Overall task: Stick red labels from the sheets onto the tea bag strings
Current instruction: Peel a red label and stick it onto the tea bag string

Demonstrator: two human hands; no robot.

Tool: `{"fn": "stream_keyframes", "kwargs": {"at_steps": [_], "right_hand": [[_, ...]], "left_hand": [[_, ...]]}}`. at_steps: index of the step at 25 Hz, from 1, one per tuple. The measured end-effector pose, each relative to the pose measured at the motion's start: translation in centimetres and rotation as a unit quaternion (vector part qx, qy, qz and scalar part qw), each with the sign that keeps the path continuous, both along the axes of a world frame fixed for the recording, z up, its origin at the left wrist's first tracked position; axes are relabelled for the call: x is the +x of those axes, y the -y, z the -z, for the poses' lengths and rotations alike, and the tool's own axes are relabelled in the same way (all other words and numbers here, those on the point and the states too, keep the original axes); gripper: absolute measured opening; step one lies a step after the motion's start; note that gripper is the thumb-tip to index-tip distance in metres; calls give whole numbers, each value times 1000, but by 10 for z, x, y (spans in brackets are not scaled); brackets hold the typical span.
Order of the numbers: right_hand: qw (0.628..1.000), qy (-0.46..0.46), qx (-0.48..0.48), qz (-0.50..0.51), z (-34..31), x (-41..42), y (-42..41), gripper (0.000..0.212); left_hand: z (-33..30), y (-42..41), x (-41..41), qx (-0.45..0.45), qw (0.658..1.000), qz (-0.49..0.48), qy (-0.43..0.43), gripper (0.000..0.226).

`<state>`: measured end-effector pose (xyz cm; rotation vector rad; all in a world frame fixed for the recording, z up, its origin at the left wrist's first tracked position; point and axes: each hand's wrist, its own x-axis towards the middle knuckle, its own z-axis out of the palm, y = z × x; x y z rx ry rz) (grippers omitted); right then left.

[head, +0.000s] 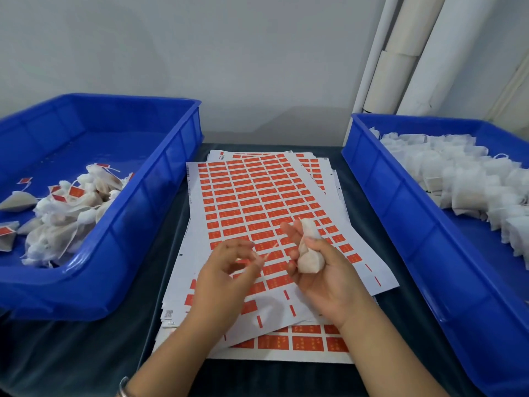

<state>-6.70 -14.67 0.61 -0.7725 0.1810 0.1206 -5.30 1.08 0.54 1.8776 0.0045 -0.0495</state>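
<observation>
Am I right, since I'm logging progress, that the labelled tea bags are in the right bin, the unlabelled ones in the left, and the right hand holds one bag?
Not quite: the bins are swapped. The head view shows the labelled bags with red tags in the left bin, and the unlabelled bags in the right bin. The right hand does hold one bag.

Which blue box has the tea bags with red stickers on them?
The blue bin on the left. Its tea bags carry red labels, while those in the right bin are plain white with bare strings.
</observation>
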Motion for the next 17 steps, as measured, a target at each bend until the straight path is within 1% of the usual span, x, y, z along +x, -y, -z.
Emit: {"fn": "stream_keyframes", "kwargs": {"at_steps": [1, 2, 3, 4, 5, 6, 7, 10, 13, 15, 17], "right_hand": [[998, 6, -58, -5, -1, -1, 0, 27], [985, 11, -171, -16, -2, -3, 0, 25], [949, 13, -312, -32, -3, -5, -1, 23], [902, 18, -429, -43, -5, -8, -2, 19], [865, 29, -498, -58, -7, -10, -3, 18], [846, 48, -526, -74, -8, -12, -4, 21], [840, 61, -532, -87, -10, -14, -5, 23], [825, 86, -550, -101, -11, -15, -6, 16], [835, 96, -532, -104, -10, -13, -8, 17], [841, 97, -523, -100, -7, -15, -12, 18], [841, 105, -523, -86, -3, -17, -17, 21]], "left_hand": [[-1, 0, -4, 39, 997, 46, 57, 6], [-3, 0, -6, 60, 989, 87, 99, 8], [-6, 1, -7, 75, 982, 117, 130, 11], [-10, 3, -5, 84, 976, 137, 149, 12], [-15, 5, -3, 85, 973, 151, 155, 12], [-19, 7, 1, 79, 971, 163, 157, 10], [-22, 10, 3, 73, 969, 174, 157, 10], [-22, 16, 5, 79, 969, 175, 154, 12], [-16, 18, 2, 76, 978, 150, 120, 14], [-13, 19, 1, 36, 988, 133, 74, 17], [-12, 18, 1, -30, 992, 118, 20, 21]]}}
